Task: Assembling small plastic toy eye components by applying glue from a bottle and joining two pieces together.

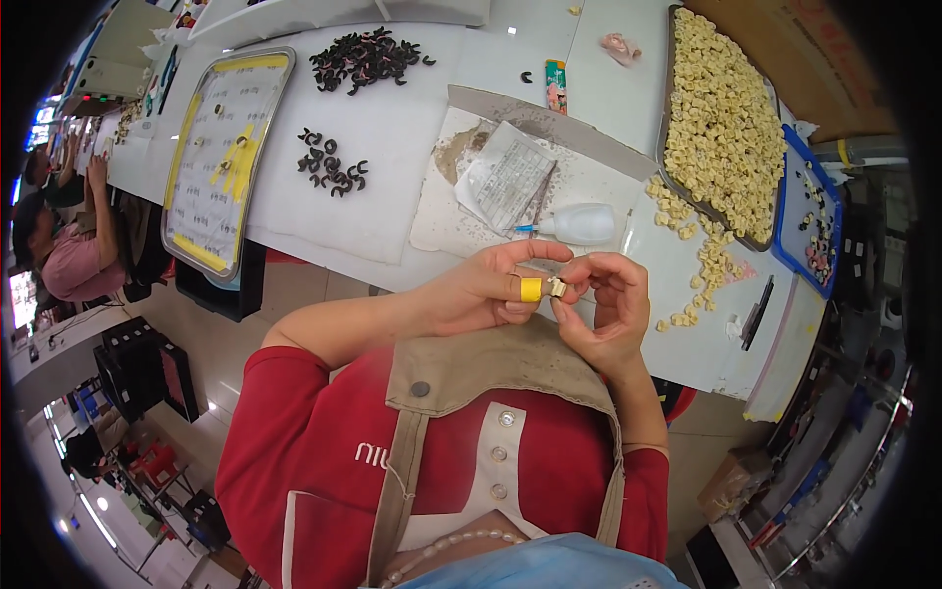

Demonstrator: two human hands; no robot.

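Note:
Close in front of my chest, both hands meet around one small cream-coloured piece point(556, 287), ring-like or curled in shape. My left hand point(491, 287), with yellow tape round one digit, pinches it from the left. From the other side my right hand point(610, 309) grips it between thumb and fingertips; other fingers are curled. Its fine detail is too small to make out. Just beyond my hands lies a white squeeze bottle point(584, 224) with a blue tip, on a stained white board point(437, 221). A heaped tray of similar cream pieces point(721, 118) stands to the right, some spilling toward me.
Two piles of black curved pieces point(363, 61) point(332, 167) lie on white sheeting to the left. Beyond them rests a metal-rimmed tray point(280, 108) with yellow strips. A blue tray point(829, 211) and a black pen-like tool point(757, 312) are at right. Another person point(83, 250) sits far left.

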